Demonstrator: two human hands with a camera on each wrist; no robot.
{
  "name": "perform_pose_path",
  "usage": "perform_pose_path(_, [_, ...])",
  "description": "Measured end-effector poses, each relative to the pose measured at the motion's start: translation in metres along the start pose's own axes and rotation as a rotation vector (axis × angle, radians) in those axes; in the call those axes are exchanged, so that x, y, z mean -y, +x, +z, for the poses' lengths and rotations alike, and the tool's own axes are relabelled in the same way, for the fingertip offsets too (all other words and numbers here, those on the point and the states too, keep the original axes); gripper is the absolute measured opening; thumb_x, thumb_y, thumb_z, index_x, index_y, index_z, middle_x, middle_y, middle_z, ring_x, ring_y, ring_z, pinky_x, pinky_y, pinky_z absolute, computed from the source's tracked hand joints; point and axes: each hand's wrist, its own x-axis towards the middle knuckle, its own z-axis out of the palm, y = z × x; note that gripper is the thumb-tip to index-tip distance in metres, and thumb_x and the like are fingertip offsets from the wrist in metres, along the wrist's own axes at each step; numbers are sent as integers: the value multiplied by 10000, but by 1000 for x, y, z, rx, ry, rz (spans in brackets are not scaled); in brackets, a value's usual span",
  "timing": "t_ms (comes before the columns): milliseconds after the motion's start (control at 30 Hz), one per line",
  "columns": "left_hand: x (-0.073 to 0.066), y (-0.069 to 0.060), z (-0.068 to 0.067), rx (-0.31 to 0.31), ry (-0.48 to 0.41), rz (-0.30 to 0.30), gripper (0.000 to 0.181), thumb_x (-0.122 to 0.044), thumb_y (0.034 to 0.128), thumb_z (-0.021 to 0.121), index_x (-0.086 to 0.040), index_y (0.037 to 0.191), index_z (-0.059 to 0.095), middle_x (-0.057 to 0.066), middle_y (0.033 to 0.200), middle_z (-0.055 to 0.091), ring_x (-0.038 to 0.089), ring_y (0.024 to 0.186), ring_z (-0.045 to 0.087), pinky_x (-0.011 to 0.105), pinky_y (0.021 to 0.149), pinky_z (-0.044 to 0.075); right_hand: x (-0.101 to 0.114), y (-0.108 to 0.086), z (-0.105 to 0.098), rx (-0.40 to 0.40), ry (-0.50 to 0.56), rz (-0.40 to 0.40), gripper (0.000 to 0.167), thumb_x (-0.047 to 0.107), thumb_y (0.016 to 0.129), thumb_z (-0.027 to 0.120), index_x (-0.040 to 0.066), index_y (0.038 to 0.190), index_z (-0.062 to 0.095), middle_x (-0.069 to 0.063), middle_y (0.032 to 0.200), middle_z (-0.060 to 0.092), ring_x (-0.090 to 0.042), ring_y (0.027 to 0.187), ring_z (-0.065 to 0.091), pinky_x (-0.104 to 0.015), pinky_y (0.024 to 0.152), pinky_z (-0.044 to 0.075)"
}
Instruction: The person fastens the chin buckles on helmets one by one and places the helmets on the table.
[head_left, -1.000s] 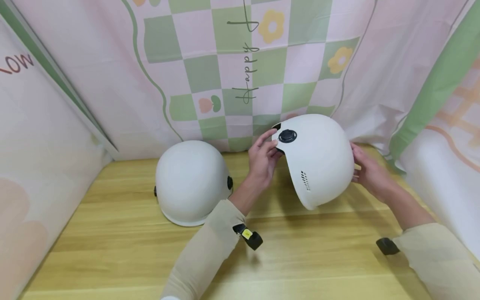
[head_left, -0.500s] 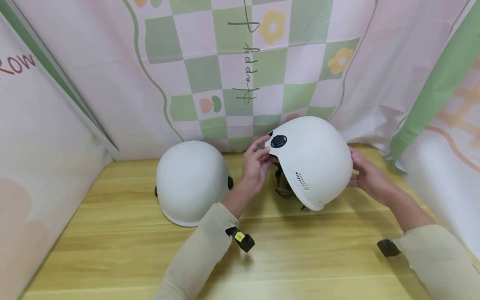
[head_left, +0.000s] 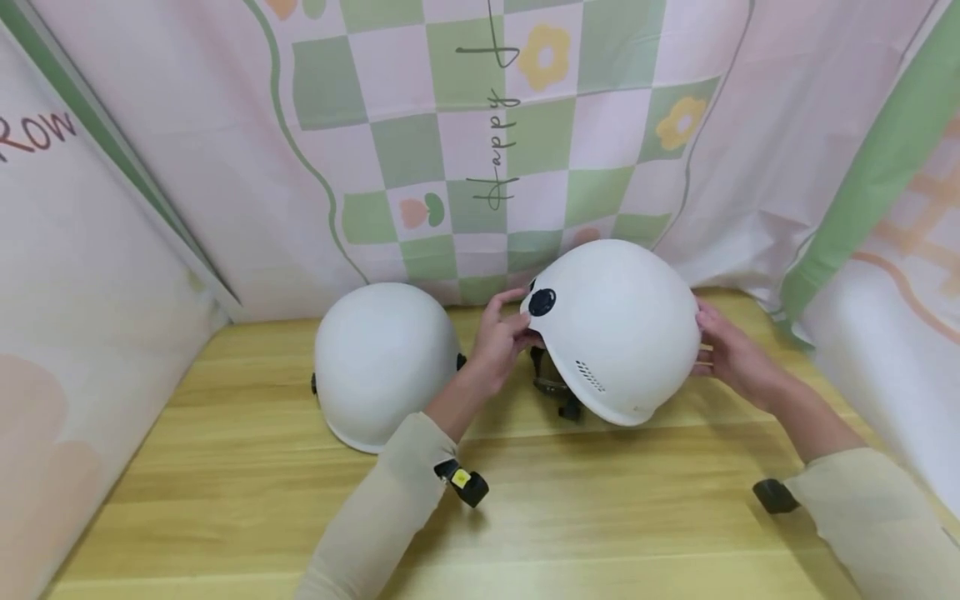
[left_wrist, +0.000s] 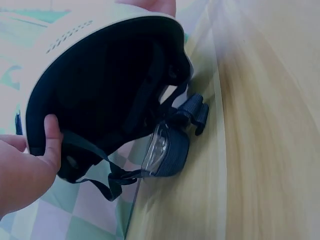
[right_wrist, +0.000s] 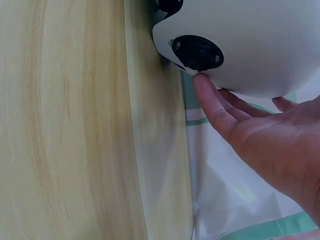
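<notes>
A white helmet (head_left: 618, 333) with a black round side fitting is tilted above the table between both hands. My left hand (head_left: 498, 342) pinches its rim near that fitting; in the left wrist view the thumb lies inside the dark shell. My right hand (head_left: 738, 354) supports the opposite side with nearly straight fingertips, close to another black fitting (right_wrist: 197, 52) in the right wrist view. A black chin strap (left_wrist: 175, 150) with a piece of clear plastic hangs from the helmet towards the tabletop. Whether the shell touches the table, I cannot tell.
A second white helmet (head_left: 386, 367) stands dome up on the wooden table (head_left: 225, 500), left of my left forearm. Behind the table hangs a green and white checked curtain (head_left: 405, 150). More printed cloth (head_left: 97, 333) closes off the left side, and a curtain the right.
The held helmet has moved down and to the left and turned, so its chin strap now shows below the rim. My left hand moved with it; the standing helmet has stayed put.
</notes>
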Motion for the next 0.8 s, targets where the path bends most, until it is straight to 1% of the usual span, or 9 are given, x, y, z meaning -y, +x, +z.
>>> perform_pose_path(167, [1,-1,-6,22,39,-25,416,56,986,465,-3,1396,441,206,1038,663,170,675,625,243,700,555,-2,0,0,-11,5,-3,520,318,1080,206,323,1589,101,171,1246,535,-75,1001,647,-263,796,554])
perform_pose_path(233, [1,-1,-7,17,49,-29,411,56,983,488,-7,1388,467,217,1081,652,166,696,635,239,730,567,-2,-1,0,-15,3,-2,533,317,1080,207,311,1596,78,178,1243,540,-74,1000,645,-262,792,553])
perform_pose_path(333, [2,-2,-8,-3,74,-24,410,53,971,530,-18,1375,512,175,1126,592,165,741,641,246,781,584,-1,-1,0,-24,-3,6,549,319,1079,213,293,1603,53,189,1233,549,-68,1001,648,-259,790,554])
perform_pose_path(367, [2,-2,-8,-13,90,-19,412,52,965,546,-26,1369,530,143,1145,562,164,754,644,251,799,590,-1,-1,0,-28,-4,10,553,321,1078,218,288,1604,51,192,1230,553,-66,1001,649,-258,790,555])
perform_pose_path(467, [1,-4,-8,-38,168,10,404,34,954,582,-58,1347,579,155,1242,509,185,793,675,285,848,598,0,-1,0,-40,-4,19,564,327,1074,239,270,1605,56,196,1218,568,-59,1004,654,-252,793,559])
perform_pose_path(567, [0,-7,-9,-39,253,31,405,0,955,602,-102,1347,601,173,1365,484,272,861,728,327,887,592,1,-1,1,-40,-4,18,567,322,1075,249,258,1606,62,196,1214,577,-55,1008,657,-246,797,561])
perform_pose_path(667, [0,-9,-11,-30,324,44,400,-41,954,623,-131,1344,614,144,1414,489,310,918,732,322,844,594,0,-1,1,-38,15,10,547,304,1079,247,270,1603,90,191,1208,586,-55,998,657,-240,793,559])
perform_pose_path(733, [-1,-11,-12,-36,389,65,391,-74,944,653,-147,1328,633,116,1401,521,257,903,715,286,751,575,0,-1,1,-39,25,3,528,291,1082,238,287,1596,117,188,1206,585,-57,988,654,-235,786,555])
perform_pose_path(800, [0,-12,-13,-49,468,104,379,-99,928,683,-153,1302,655,95,1364,561,182,859,657,243,643,516,-1,-2,1,-43,34,-2,515,282,1084,238,299,1590,143,184,1202,585,-58,976,652,-233,779,552])
